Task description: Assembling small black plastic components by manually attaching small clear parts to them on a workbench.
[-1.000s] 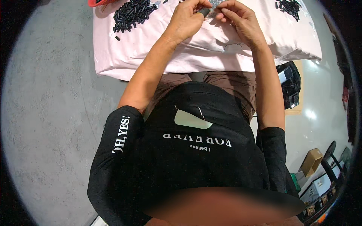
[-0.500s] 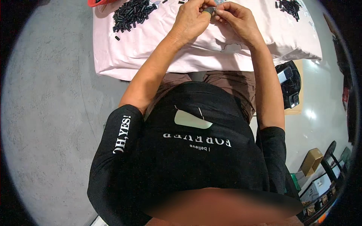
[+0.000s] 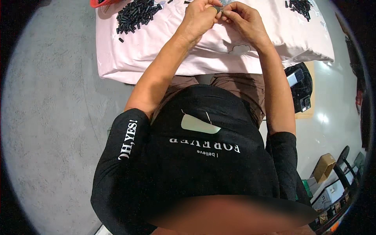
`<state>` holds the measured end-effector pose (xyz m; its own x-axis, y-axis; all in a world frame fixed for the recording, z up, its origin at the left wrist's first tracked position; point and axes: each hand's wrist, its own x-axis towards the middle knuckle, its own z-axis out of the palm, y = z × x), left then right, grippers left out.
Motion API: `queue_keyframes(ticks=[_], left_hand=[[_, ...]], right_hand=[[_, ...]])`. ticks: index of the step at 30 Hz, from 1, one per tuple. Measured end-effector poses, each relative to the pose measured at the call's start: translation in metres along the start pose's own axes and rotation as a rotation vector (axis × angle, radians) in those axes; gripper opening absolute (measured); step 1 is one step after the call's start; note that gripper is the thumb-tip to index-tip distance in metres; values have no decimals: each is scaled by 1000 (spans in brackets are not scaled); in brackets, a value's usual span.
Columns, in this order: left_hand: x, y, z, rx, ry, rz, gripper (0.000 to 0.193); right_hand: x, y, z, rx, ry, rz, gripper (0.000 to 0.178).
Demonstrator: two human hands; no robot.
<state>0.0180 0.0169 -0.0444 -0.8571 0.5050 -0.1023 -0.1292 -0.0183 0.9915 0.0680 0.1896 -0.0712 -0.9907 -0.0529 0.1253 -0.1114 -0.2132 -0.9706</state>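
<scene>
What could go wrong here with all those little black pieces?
The larger black pile lies loose on the pink cloth; a tug might scatter it. The left hand and right hand have fingertips close together; a small thing there could slip, though what they hold is unclear.

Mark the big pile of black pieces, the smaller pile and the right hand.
Big black pile (image 3: 137, 17): head view, its middle.
Smaller black pile (image 3: 301, 9): head view, its middle.
Right hand (image 3: 251, 24): head view, back of the hand.

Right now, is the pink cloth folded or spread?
Spread, though wrinkled: the pink cloth runs under the left black heap and right black heap.
</scene>
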Motion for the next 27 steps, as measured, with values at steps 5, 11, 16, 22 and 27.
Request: queue_keyframes(ticks=[5,11,16,22,27], left_hand=[[-22,31,25,288,107,269,11],[-22,34,13,886,75,692,16],[-8,7,7,902,122,658,21],[2,1,7,918,218,467,17],[6,-10,-18,693,317,550,20]], right_hand=[[1,1,-3,14,16,-32,10],[1,0,-3,-18,32,-32,10],[1,0,0,-41,42,53,10],[1,6,-2,-93,44,6,8],[3,-5,9,-115,112,54,7]])
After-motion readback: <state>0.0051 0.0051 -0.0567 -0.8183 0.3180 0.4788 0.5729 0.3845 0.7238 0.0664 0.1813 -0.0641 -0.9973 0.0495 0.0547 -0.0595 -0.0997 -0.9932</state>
